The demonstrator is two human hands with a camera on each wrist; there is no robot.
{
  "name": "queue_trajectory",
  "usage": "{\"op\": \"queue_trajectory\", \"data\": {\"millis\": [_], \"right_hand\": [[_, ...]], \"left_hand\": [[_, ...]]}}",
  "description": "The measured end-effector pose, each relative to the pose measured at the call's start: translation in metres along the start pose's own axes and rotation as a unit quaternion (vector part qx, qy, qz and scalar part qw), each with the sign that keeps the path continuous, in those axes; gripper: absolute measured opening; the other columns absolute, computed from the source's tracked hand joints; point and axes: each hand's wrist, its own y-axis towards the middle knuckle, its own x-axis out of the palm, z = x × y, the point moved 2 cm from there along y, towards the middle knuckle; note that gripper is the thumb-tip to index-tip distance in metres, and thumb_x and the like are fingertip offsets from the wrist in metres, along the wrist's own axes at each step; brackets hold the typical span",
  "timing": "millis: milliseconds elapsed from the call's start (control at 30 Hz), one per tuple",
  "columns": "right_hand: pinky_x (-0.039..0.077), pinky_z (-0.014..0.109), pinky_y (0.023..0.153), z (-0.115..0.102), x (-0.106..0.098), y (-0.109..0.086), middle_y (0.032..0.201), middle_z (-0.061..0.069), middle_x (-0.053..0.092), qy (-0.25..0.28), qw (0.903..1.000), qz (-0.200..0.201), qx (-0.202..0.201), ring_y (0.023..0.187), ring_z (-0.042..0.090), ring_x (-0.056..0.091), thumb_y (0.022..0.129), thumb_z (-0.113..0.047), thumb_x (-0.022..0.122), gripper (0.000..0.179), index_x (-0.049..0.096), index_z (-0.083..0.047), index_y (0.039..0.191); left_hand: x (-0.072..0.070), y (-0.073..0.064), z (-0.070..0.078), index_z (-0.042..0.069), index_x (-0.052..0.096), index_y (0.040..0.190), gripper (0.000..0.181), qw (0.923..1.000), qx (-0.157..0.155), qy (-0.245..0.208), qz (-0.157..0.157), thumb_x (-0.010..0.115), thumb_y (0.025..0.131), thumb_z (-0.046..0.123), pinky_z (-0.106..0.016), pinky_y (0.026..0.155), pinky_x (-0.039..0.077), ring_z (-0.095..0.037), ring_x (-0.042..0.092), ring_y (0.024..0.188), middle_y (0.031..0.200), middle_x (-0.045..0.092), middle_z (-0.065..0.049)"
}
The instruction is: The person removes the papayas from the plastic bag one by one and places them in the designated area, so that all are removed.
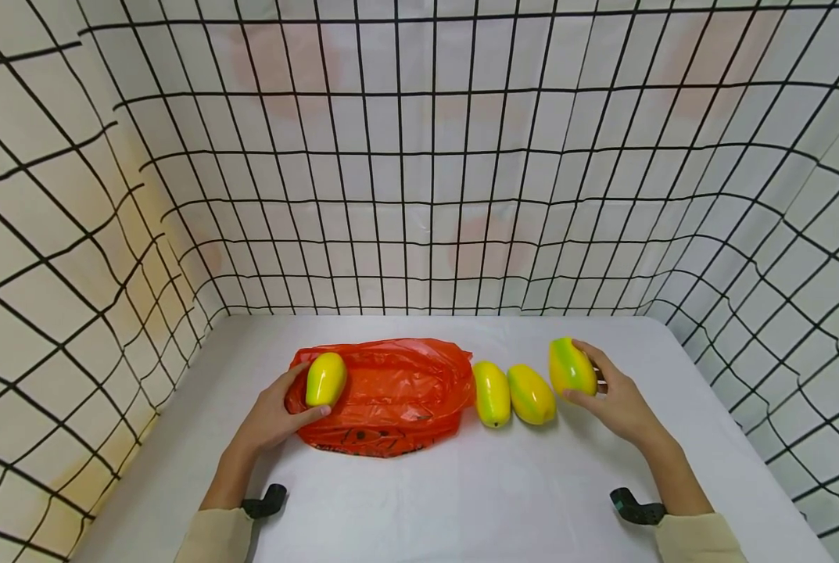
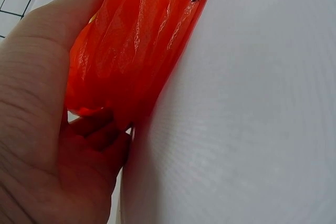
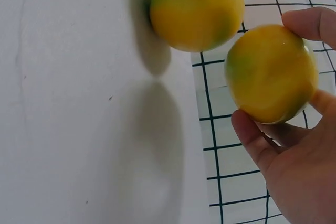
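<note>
A crumpled red plastic bag point(image 1: 398, 391) lies on the table, its translucent film also filling the left wrist view's upper part. At its left end my left hand point(image 1: 275, 408) grips the bag, with fingers behind the film point(image 2: 89, 145). Beside that hand's thumb, a glossy yellow oval fruit point(image 1: 326, 379) sits at the bag; whether it is fully inside, I cannot tell. My right hand point(image 1: 619, 400) holds a yellow-green oval fruit point(image 1: 571, 367) between thumb and fingers, raised off the table in the right wrist view point(image 3: 272, 74). Two similar fruits, one point(image 1: 493, 393) and another point(image 1: 532, 394), lie between bag and right hand.
A white cloth covers the table point(image 1: 447, 500). Black wire grid panels point(image 1: 419, 172) stand along the back and both sides, with white sheeting behind them. Dark wrist cameras, one left point(image 1: 265, 501) and one right point(image 1: 636, 507), are strapped near the sleeves.
</note>
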Motion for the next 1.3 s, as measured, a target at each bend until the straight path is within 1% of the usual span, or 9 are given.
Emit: {"op": "queue_trajectory", "data": {"millis": [333,567,700,1033,1200,1300], "right_hand": [[0.052,0.058,0.101,0.011,0.002,-0.001,0.154,0.024,0.042,-0.027,0.9987,-0.036,0.023,0.124,0.041,0.053,0.094,-0.043,0.072,0.088,0.023,-0.025,0.164],[0.052,0.059,0.101,0.019,0.005,-0.001,0.155,0.025,0.04,-0.028,0.9972,-0.053,0.045,0.126,0.042,0.052,0.093,-0.046,0.073,0.09,0.023,-0.023,0.164],[0.052,0.061,0.101,0.023,0.007,-0.001,0.155,0.026,0.04,-0.026,0.997,-0.058,0.045,0.127,0.043,0.052,0.092,-0.048,0.073,0.091,0.024,-0.023,0.164],[0.048,0.063,0.106,0.03,0.01,-0.003,0.154,0.027,0.043,-0.024,0.9965,-0.072,0.036,0.131,0.045,0.051,0.091,-0.05,0.074,0.091,0.026,-0.02,0.163],[0.048,0.062,0.107,0.032,0.009,-0.003,0.154,0.027,0.043,-0.02,0.9961,-0.078,0.034,0.132,0.046,0.052,0.091,-0.051,0.074,0.092,0.024,-0.02,0.163],[0.049,0.063,0.105,0.031,0.008,-0.004,0.154,0.029,0.043,-0.02,0.9957,-0.084,0.035,0.132,0.047,0.052,0.092,-0.051,0.073,0.094,0.022,-0.02,0.164]], "left_hand": [[0.0,0.0,0.0,0.017,0.029,0.163,0.111,1.0,-0.006,-0.006,-0.004,0.079,0.076,0.066,-0.065,0.106,0.048,-0.045,0.034,0.149,0.165,0.036,-0.018],[-0.001,0.0,0.001,0.016,0.029,0.163,0.112,1.0,-0.004,-0.005,-0.002,0.079,0.076,0.066,-0.066,0.109,0.045,-0.044,0.033,0.151,0.165,0.035,-0.018],[-0.001,0.0,0.002,0.015,0.029,0.163,0.112,1.0,-0.004,-0.002,-0.003,0.079,0.076,0.065,-0.068,0.11,0.043,-0.044,0.033,0.151,0.165,0.035,-0.018],[-0.001,0.0,0.002,0.015,0.028,0.163,0.113,1.0,-0.005,0.002,-0.003,0.079,0.076,0.066,-0.069,0.11,0.042,-0.045,0.032,0.151,0.166,0.034,-0.018],[-0.001,-0.001,0.003,0.015,0.028,0.163,0.113,1.0,-0.005,0.002,-0.003,0.079,0.076,0.065,-0.069,0.11,0.041,-0.045,0.032,0.151,0.165,0.034,-0.019],[-0.001,-0.001,0.003,0.015,0.027,0.163,0.113,1.0,-0.004,-0.003,-0.005,0.079,0.077,0.065,-0.069,0.111,0.041,-0.045,0.032,0.151,0.166,0.034,-0.019]]}}
